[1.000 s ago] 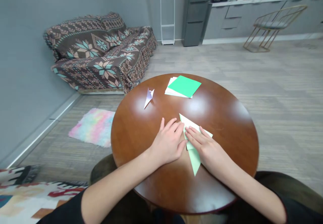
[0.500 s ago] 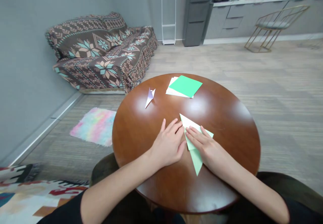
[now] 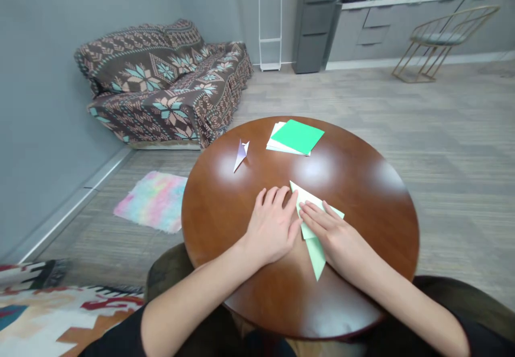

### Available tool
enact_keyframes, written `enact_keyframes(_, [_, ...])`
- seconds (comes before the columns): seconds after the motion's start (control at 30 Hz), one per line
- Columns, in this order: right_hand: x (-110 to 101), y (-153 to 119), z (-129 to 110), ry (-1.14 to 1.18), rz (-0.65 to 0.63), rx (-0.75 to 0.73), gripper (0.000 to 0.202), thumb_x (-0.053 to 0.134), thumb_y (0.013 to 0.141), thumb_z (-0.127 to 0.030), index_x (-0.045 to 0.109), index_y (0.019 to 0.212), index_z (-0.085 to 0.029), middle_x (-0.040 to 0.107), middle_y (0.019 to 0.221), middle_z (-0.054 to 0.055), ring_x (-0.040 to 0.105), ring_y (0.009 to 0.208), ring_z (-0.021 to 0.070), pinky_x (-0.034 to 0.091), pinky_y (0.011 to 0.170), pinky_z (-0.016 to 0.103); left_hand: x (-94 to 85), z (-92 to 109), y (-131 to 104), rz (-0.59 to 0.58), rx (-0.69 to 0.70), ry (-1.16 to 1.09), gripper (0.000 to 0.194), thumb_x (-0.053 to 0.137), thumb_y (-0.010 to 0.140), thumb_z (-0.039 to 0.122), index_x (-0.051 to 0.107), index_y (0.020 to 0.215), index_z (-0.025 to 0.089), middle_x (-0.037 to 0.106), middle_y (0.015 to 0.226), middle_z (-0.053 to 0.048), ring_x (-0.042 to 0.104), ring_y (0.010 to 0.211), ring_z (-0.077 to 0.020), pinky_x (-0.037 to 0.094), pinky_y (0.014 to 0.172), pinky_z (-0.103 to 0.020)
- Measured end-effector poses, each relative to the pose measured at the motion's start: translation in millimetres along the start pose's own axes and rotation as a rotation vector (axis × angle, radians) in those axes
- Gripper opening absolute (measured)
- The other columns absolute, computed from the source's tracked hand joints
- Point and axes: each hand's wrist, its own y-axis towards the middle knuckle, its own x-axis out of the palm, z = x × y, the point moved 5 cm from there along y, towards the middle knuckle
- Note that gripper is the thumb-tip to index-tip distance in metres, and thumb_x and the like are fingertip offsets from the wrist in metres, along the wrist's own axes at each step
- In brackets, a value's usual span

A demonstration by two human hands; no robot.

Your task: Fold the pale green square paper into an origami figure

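A pale green sheet of folded paper (image 3: 316,255) lies on the round wooden table, one pointed end toward me and another pointing away. Flat on top of it, my right hand (image 3: 336,236) rests with fingers stretched out and covers its middle. My left hand (image 3: 272,225) is at the paper's left edge, palm down and fingers apart. Its index fingertip touches the paper near the far point, and its thumb lies close to the left edge. Part of the paper is hidden under my right hand.
On the far side of the round table (image 3: 225,206) lie a bright green sheet (image 3: 300,137) over white sheets (image 3: 277,145). To their left stands a small purple and white folded paper figure (image 3: 241,155). Beyond are a covered sofa (image 3: 169,83) and a fluffy rug (image 3: 155,201).
My left hand's fingers have lifted and curved a little, with the index finger now on the paper's left edge. My right hand stays flat on the paper. The view has shifted slightly.
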Motion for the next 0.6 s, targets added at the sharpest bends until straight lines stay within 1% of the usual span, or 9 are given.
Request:
enact_keyframes(0.13, [-0.5,-1.9,-2.1,0.010,-0.007,-0.005,0.059,0.034,0.082,0.007,0.061,0.133,-0.003,0.055,0.143,0.024,0.052,0.136,0.0331,0.044,0.110,0.062,1.5,0.4,2.9,0.019,-0.021,0.007,0.055,0.040,0.098,0.041,0.044,0.145,0.014,0.049,0.145,-0.018,0.043,0.132,-0.0345,0.032,0.112,-0.054])
enact_keyframes(0.2, [-0.4,-4.8,-3.0,0.036,-0.012,-0.010,0.061,0.036,0.081,0.006,0.059,0.137,-0.005,0.054,0.145,0.023,0.050,0.137,0.0328,0.042,0.111,0.062,1.3,-1.9,3.7,0.033,-0.029,-0.004,0.054,0.041,0.098,0.041,0.045,0.144,0.013,0.052,0.143,-0.017,0.044,0.132,-0.0335,0.033,0.111,-0.052])
enact_keyframes(0.27, [-1.3,-9.2,-3.3,0.078,-0.012,-0.016,0.068,0.038,0.079,0.007,0.053,0.144,-0.008,0.053,0.147,0.021,0.047,0.140,0.0313,0.040,0.113,0.061,0.0,-7.0,4.2,0.056,-0.030,-0.021,0.050,0.041,0.098,0.036,0.048,0.142,0.013,0.055,0.139,-0.016,0.046,0.131,-0.0319,0.036,0.110,-0.050])
enact_keyframes(0.37, [-4.7,-16.6,-2.2,0.150,-0.016,-0.059,0.075,0.039,0.075,0.008,0.047,0.148,-0.008,0.053,0.147,0.020,0.043,0.143,0.0303,0.037,0.115,0.062,-3.2,-18.0,4.9,0.079,0.011,-0.055,0.042,0.042,0.097,0.026,0.055,0.135,0.015,0.061,0.130,-0.014,0.051,0.125,-0.0291,0.041,0.105,-0.046])
enact_keyframes(0.47, [-10.8,-21.6,6.3,0.229,-0.028,-0.100,0.079,0.038,0.072,0.010,0.046,0.148,-0.009,0.052,0.149,0.019,0.041,0.144,0.0277,0.034,0.117,0.060,-7.8,-30.4,5.9,0.098,0.092,-0.104,0.038,0.041,0.096,0.019,0.062,0.127,0.016,0.065,0.125,-0.013,0.055,0.120,-0.0268,0.046,0.102,-0.043])
enact_keyframes(0.57, [-18.1,-21.6,21.4,0.328,-0.046,-0.157,0.085,0.036,0.070,0.011,0.045,0.150,-0.016,0.053,0.149,0.014,0.041,0.144,0.0229,0.030,0.120,0.058,-13.2,-43.8,8.9,0.117,0.161,-0.171,0.037,0.042,0.097,0.017,0.065,0.125,0.016,0.066,0.126,-0.012,0.055,0.122,-0.0259,0.047,0.102,-0.043])
enact_keyframes(0.6, [-19.8,-20.5,27.2,0.351,-0.062,-0.165,0.087,0.035,0.069,0.011,0.045,0.150,-0.018,0.052,0.150,0.012,0.040,0.145,0.0221,0.027,0.121,0.059,-15.3,-48.5,10.9,0.127,0.165,-0.199,0.036,0.043,0.097,0.018,0.065,0.125,0.017,0.066,0.126,-0.012,0.055,0.122,-0.0255,0.047,0.103,-0.043])
